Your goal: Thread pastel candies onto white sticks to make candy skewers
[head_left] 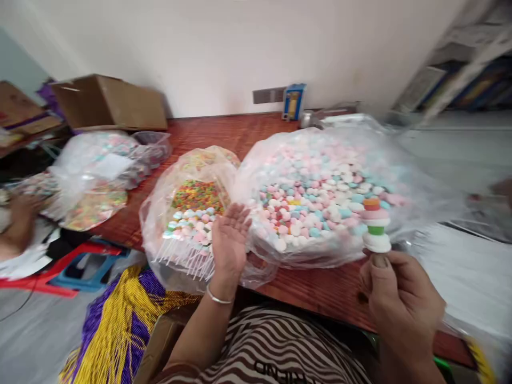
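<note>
My right hand pinches the bottom of a candy skewer between thumb and fingers, holding it upright. Pale marshmallow-like pieces alternate with an orange and a green piece on it; any stick is hidden in the grip. My left hand is open, palm up, fingers stretched, with nothing in it. Beside it, an open plastic bag holds orange, red and green gummies and a row of candies on white sticks. A bigger clear bag of pastel marshmallow candies lies between my hands.
The reddish wooden table meets a white wall. Cardboard box, more candy bags and another person's hand are at left. Purple and yellow cords hang beside a red and blue stool. White sheeting lies at right.
</note>
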A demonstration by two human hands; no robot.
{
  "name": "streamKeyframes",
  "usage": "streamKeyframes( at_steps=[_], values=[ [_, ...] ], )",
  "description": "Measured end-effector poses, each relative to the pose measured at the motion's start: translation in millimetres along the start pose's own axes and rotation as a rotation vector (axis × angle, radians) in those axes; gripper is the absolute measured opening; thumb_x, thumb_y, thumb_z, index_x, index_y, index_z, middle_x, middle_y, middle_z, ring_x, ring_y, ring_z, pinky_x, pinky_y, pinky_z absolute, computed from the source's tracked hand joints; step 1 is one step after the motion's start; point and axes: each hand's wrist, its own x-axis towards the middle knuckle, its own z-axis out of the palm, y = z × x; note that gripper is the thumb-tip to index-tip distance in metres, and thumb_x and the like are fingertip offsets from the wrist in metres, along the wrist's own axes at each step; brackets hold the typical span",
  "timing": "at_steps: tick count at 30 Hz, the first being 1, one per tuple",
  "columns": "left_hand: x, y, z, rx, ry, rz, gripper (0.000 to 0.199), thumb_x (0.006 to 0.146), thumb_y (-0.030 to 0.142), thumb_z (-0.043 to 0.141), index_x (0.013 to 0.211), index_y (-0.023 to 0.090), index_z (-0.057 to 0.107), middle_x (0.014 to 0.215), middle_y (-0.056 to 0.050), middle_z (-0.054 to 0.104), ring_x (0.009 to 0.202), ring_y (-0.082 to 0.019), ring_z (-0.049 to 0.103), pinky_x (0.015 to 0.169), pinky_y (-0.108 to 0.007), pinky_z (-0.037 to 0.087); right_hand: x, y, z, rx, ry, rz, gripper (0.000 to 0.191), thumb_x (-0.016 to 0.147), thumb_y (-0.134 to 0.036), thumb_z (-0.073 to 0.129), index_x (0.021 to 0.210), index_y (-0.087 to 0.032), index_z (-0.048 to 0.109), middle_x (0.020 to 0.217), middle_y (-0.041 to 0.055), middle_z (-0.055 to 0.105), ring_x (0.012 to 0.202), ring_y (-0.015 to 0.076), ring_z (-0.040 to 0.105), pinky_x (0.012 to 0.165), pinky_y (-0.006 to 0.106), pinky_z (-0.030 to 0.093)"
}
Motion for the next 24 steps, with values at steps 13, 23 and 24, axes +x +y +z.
streamKeyframes(
  at_steps=[13, 23, 24],
  values=[
    [61.6, -47.2, 91.0, 1.594, -0.914, 0.546, 0.03, 0.094, 0.017, 0.05, 0.111, 0.017, 0.074, 0.119, -0.012, 0.073, 0.112, -0.026, 0.067, 0.102, -0.042, 0.051, 10.1, 11.6, -59.2, 0.078, 0.032, 0.162, 0.023, 0.097, -0.044, 0.063, 0.092, -0.021, 0.063, 0.058, -0.0065, 0.046, 0.049, 0.0098, 0.039, 0.045, 0.022, 0.032],
    [76.0, -89.1, 111.0, 1.709, -0.994, 0.549, 0.024, 0.091, 0.02, 0.051, 0.097, 0.019, 0.074, 0.103, -0.011, 0.075, 0.102, -0.027, 0.067, 0.095, -0.041, 0.052, 6.6, 19.1, -56.6, -0.165, -0.118, 0.1, 0.025, 0.099, -0.045, 0.055, 0.094, -0.022, 0.063, 0.06, -0.0051, 0.052, 0.053, 0.0118, 0.046, 0.048, 0.024, 0.035],
    [74.1, -87.2, 109.3, 1.639, -0.932, 0.515, 0.022, 0.091, 0.022, 0.052, 0.098, 0.02, 0.073, 0.101, -0.01, 0.075, 0.099, -0.026, 0.068, 0.093, -0.04, 0.052, 7.3, 17.5, -56.7, -0.17, -0.122, 0.094, 0.025, 0.099, -0.044, 0.055, 0.093, -0.022, 0.063, 0.06, -0.005, 0.053, 0.053, 0.012, 0.046, 0.049, 0.024, 0.036]
  ],
)
